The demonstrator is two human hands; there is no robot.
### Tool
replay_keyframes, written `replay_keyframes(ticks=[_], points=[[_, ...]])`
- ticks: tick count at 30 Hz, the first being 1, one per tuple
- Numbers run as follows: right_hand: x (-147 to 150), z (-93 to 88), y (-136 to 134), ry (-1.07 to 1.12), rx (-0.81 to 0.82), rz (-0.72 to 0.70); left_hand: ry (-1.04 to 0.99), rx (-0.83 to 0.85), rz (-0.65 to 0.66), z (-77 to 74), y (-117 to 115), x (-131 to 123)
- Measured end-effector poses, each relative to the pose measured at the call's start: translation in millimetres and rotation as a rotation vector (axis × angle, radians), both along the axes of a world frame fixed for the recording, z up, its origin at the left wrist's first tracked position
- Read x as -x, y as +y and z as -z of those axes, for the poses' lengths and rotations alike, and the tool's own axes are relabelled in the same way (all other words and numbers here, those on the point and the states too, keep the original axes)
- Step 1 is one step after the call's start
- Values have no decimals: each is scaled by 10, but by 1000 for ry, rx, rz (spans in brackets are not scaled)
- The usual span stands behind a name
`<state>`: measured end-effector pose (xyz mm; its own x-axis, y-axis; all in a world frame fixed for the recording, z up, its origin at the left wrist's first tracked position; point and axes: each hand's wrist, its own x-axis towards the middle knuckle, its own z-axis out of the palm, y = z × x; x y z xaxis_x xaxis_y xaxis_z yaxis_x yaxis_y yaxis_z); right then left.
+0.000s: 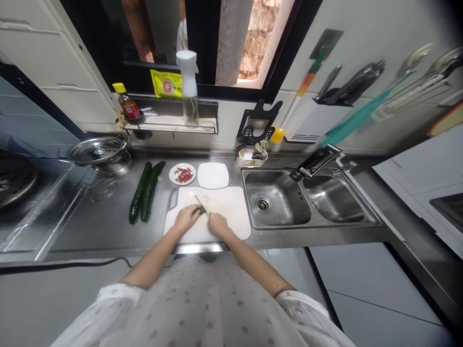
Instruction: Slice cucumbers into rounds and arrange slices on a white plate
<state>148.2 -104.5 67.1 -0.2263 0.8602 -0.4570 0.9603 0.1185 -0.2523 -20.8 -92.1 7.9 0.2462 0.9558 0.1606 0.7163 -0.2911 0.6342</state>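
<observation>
Both my hands rest over a white cutting board (231, 205) on the steel counter. My left hand (186, 217) is curled, its fingers pressed on a small green vegetable piece (203, 208). My right hand (217, 223) is closed around a knife (199, 202) whose thin blade angles up and left across that piece. A pale round slice (206, 198) lies on the board just beyond the hands.
Two whole cucumbers (144, 190) lie left of the board. Behind it are a small plate of red bits (183, 174) and an empty white plate (213, 175). A double sink (307, 200) sits right, a lidded steel pot (103, 154) at the left.
</observation>
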Motion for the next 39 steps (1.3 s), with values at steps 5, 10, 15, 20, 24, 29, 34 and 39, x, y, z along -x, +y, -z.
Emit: replay_keyframes(ticks=[5, 10, 15, 20, 24, 29, 34, 39], points=[[16, -3, -11, -26, 2, 1, 117, -22, -237, -230, 184, -142], [19, -14, -11, -25, 21, 11, 321, 155, -66, -518, 669, -414], [10, -18, -14, -19, 24, 15, 577, 353, -56, -533, 953, -599], [5, 5, -8, -31, 19, 23, 588, 400, -54, -403, 1044, -649], [-7, 11, 0, -24, 15, 6, 547, 409, -61, -358, 1035, -659], [-15, 8, 13, -15, 14, 13, 388, 370, -205, -383, 1044, -429], [-13, -2, 15, -12, 37, 16, 218, 307, -563, -422, 1161, 325], [-10, -20, 9, -16, 36, 10, 178, 246, -705, -432, 1195, 984]])
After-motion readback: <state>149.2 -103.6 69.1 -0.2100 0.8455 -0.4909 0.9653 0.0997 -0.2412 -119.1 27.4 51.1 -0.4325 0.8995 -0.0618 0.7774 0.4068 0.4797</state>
